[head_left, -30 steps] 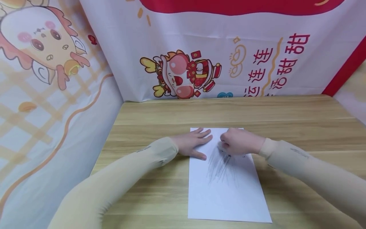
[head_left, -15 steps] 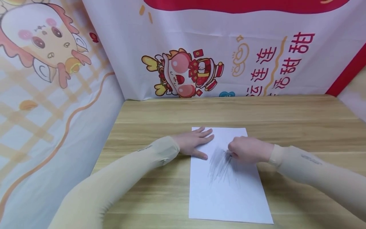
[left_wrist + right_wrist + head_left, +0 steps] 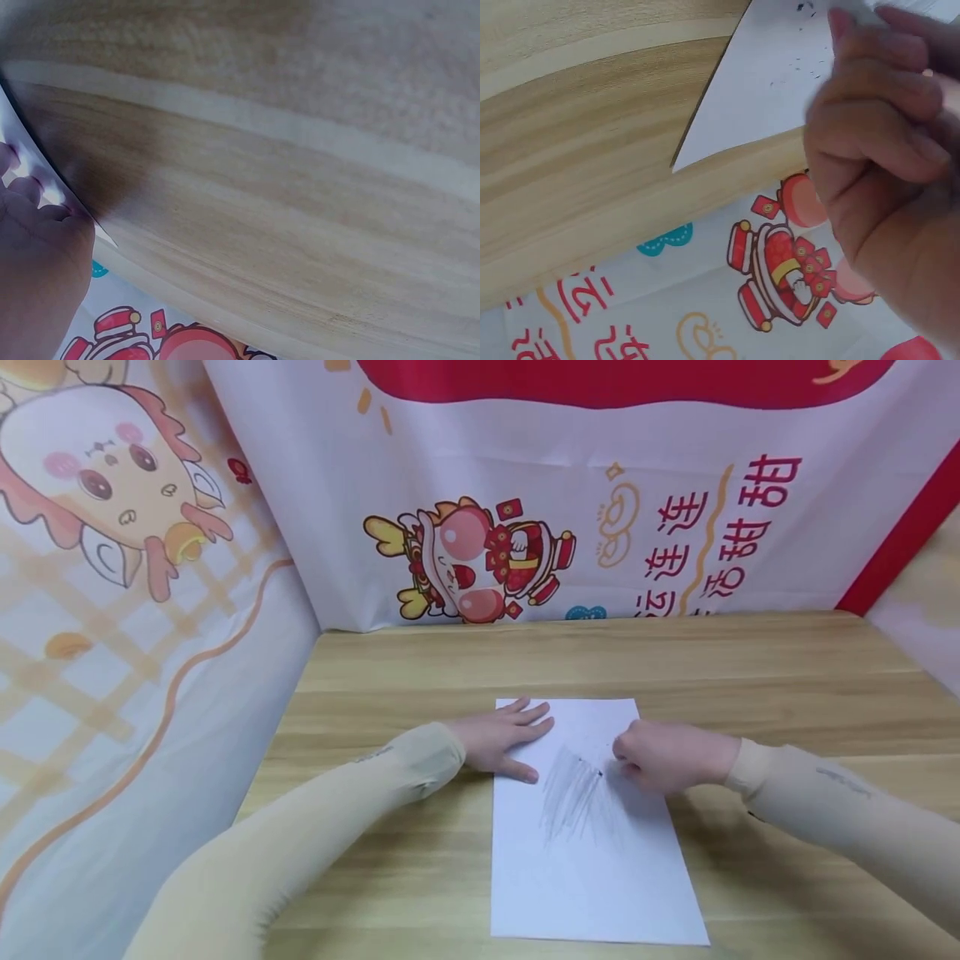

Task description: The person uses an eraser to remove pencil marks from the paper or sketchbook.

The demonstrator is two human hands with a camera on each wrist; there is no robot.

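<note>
A white sheet of paper (image 3: 600,893) lies on the table with a patch of grey pencil strokes (image 3: 573,802) in its upper middle. My left hand (image 3: 504,739) rests flat on the sheet's upper left, fingers spread; its edge shows at the left of the left wrist view. At the sheet's right side, my right hand (image 3: 675,756) has its fingers curled. In the right wrist view, thumb and forefinger pinch a small whitish eraser (image 3: 864,13), mostly hidden by the fingers. Dark crumbs (image 3: 802,71) are scattered on the paper beside that hand.
The wood-grain table (image 3: 420,668) runs back to a white cloth (image 3: 330,527) printed with cartoon figures and red characters. Another patterned cloth (image 3: 247,710) hangs along the left side.
My right hand has moved right and slightly toward me across the paper, uncovering more of the grey strokes. The left hand has stayed in place on the sheet.
</note>
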